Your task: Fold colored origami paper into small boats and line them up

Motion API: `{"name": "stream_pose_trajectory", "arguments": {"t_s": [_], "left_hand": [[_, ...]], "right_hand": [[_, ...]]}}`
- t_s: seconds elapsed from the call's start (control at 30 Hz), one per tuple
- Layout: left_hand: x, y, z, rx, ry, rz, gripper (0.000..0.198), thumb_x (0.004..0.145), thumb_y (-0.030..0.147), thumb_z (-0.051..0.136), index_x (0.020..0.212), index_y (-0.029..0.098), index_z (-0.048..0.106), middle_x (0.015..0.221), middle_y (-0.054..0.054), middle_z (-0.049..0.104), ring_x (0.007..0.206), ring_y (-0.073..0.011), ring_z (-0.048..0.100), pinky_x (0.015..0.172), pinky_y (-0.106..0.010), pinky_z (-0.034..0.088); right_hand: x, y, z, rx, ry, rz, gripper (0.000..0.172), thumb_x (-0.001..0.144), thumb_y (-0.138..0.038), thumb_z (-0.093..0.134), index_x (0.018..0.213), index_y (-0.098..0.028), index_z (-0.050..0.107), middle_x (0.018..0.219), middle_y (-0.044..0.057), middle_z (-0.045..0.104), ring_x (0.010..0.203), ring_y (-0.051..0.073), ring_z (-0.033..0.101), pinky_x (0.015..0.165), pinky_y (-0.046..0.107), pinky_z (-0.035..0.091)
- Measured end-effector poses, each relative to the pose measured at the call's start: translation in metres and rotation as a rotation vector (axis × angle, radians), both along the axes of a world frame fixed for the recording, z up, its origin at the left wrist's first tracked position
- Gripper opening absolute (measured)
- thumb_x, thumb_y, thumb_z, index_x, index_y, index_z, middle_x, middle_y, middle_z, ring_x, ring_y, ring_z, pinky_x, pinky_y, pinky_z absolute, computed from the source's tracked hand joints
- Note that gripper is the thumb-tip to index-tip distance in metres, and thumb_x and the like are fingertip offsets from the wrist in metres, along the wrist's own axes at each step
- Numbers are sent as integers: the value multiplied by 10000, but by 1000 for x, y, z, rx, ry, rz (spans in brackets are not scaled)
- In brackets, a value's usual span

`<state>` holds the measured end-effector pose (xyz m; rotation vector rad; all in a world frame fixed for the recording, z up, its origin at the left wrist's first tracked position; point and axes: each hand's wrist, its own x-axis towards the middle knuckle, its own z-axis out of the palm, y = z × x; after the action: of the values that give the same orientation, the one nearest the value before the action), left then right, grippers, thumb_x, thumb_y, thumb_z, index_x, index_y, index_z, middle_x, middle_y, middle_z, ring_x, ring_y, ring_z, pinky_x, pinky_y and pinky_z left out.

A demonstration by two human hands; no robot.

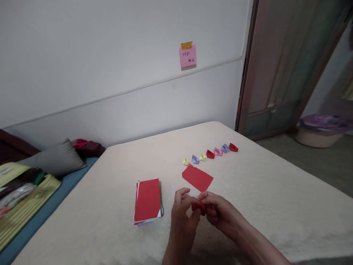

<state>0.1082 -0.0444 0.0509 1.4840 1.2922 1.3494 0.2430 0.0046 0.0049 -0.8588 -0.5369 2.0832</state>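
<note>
Left hand [182,217] and right hand [220,212] pinch a red paper fold [199,206]

Two bare forearms enter from the bottom edge: the left forearm [176,252] rises almost straight up, and the right forearm [256,243] slants in from the lower right. Both hands meet above a beige bed cover [275,224], fingers curled and pressed together on the single red fold. The fingers hide most of it, so its exact shape cannot be told.

Just beyond the fingertips lies one loose red paper rectangle [197,177], set at a slant, its near corner almost at the right hand. To the left of the hands sits one stack of origami paper [148,201], a red sheet on top and other colours showing at its edges. Farther off, seven small folded paper pieces [210,154] stand in a slanting row: two yellow, two lavender, two red and one pink.

Off the bed's left side are one gray pillow [53,158] and a ribbed yellow mat [30,198]. One pink sticky note [188,56], held by orange tape [186,45], marks the white wall [110,55]. On the right stand a door [273,70] and a basin [320,138] under purple cloth.
</note>
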Motion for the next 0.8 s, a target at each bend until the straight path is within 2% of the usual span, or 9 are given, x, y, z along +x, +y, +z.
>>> {"name": "stream_pose_trajectory", "arguments": {"t_s": [0.17,0.27,0.33,0.43,0.53,0.63,0.7,0.8], "left_hand": [[0,1,-4,-9,52,0,223,710,49,598,670,243,699,880,-72,602,1131,-266,471,947,-363,357],[-1,3,-10,-18,-16,45,200,703,81,631,612,244,703,899,-72,610,1114,-272,486,929,-358,369],[-2,5,-14,-23,-58,90,189,689,108,663,559,241,695,906,-71,612,1090,-277,503,908,-353,382],[-4,6,-18,-11,-11,134,184,715,145,654,563,239,699,925,-76,605,1072,-277,510,879,-347,399],[-5,6,-20,8,51,175,170,758,158,614,661,246,723,1001,-79,584,1051,-265,518,849,-334,412],[-4,5,-21,5,104,179,184,775,153,596,710,258,733,1051,-74,570,1017,-246,532,854,-322,405],[-3,5,-21,8,134,166,191,784,160,594,724,268,740,1066,-73,571,995,-240,537,860,-324,401],[-2,4,-22,24,121,157,177,781,177,611,756,283,751,1090,-76,571,955,-240,543,853,-339,404]], "right_hand": [[1,0,1,31,-25,6,105,578,-127,603,665,-157,553,451,-66,464,374,18,233,390,164,90],[1,-1,3,69,-38,10,78,601,-137,605,659,-159,557,415,-75,435,375,27,220,399,183,93],[1,-3,8,156,-108,12,45,639,-159,594,676,-164,570,412,-69,445,379,39,222,404,200,115],[-2,-6,15,367,-349,-12,89,679,-180,594,767,-185,609,462,-55,485,409,73,300,419,220,195],[-5,-12,17,681,-628,-132,224,652,-127,628,855,-222,642,709,-3,610,502,105,415,485,247,310],[-8,-19,12,1013,-821,-199,235,718,-115,587,889,-260,654,904,26,621,623,140,487,573,269,353],[-9,-22,7,1150,-954,-187,199,789,-134,534,890,-262,648,884,33,617,681,157,518,592,270,344],[-7,-23,1,1271,-1100,-199,168,848,-153,489,879,-240,629,836,40,610,701,158,545,601,265,329]]}}
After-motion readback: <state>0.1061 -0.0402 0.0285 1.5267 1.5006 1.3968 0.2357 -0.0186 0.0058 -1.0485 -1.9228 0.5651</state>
